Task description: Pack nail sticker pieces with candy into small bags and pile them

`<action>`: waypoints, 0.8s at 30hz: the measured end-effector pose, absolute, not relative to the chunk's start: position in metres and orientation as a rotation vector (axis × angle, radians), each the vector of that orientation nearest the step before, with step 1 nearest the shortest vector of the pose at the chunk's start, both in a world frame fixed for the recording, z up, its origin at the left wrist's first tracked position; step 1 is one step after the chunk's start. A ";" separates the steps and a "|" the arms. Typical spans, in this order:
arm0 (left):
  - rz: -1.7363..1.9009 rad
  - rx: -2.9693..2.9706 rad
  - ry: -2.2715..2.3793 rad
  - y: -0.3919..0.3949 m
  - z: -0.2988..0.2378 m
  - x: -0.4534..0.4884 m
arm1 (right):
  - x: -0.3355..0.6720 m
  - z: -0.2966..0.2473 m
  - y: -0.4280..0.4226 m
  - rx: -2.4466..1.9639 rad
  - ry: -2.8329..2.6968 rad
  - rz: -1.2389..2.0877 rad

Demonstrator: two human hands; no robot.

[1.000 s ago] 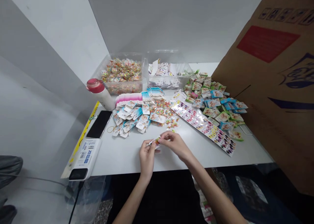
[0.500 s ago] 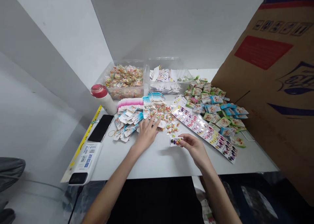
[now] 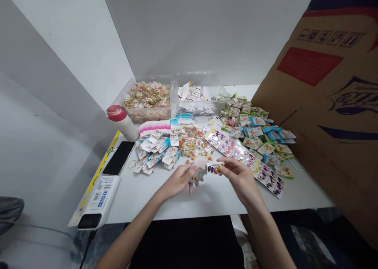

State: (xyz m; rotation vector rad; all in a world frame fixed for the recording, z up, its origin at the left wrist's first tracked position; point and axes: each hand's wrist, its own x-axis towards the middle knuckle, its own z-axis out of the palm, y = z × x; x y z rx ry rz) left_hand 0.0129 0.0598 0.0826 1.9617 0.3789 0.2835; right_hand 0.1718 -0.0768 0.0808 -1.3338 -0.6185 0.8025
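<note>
We pinch a small printed card between our right hand's thumb and fingers; just left of it, our left hand grips a blurred box. Beyond both grips lie colourful packets.

Left hand pinching, partly blurred; right hand pinching nearby; forearms slanting inward.

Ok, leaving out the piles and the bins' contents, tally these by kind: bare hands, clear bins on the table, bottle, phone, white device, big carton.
Hands: 2 (left hand, right hand)
Clear bins: 2 (left bin, right bin)
Bottle: 1
Phone: 1
White device: 1
Carton: 1
Total: 8
</note>
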 end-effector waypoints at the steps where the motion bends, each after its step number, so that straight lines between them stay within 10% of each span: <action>1: 0.254 1.741 0.387 0.050 0.082 0.007 | 0.171 0.085 -0.076 -1.343 -0.643 0.814; 24: 0.425 1.159 0.657 -0.013 0.071 -0.013 | 0.139 0.118 -0.083 -1.697 -1.525 0.685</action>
